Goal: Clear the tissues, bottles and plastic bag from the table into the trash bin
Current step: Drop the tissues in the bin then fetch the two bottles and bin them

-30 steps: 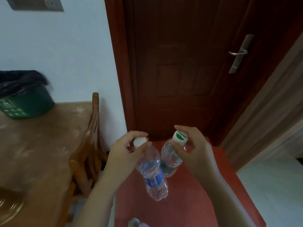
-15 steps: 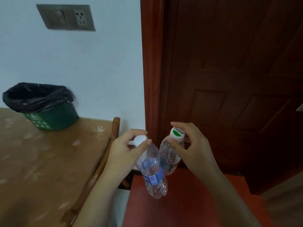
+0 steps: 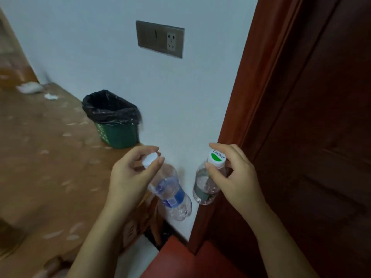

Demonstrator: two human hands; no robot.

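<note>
Fingers (image 3: 140,153) of the left hand (image 3: 128,177) are pinching the blue-label bottle (image 3: 172,195) by its cap and those of the right hand (image 3: 235,179) the green-cap bottle (image 3: 203,189), both dangling just right of the desk (image 3: 40,157), likely for an easy drop into the trash bin (image 3: 114,125) farther left.

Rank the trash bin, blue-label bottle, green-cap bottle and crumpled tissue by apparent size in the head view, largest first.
1. trash bin
2. blue-label bottle
3. green-cap bottle, close to the other bottle; both are partly covered
4. crumpled tissue
The bottles are nearest the camera, which enlarges them; the tissue is farthest.
</note>
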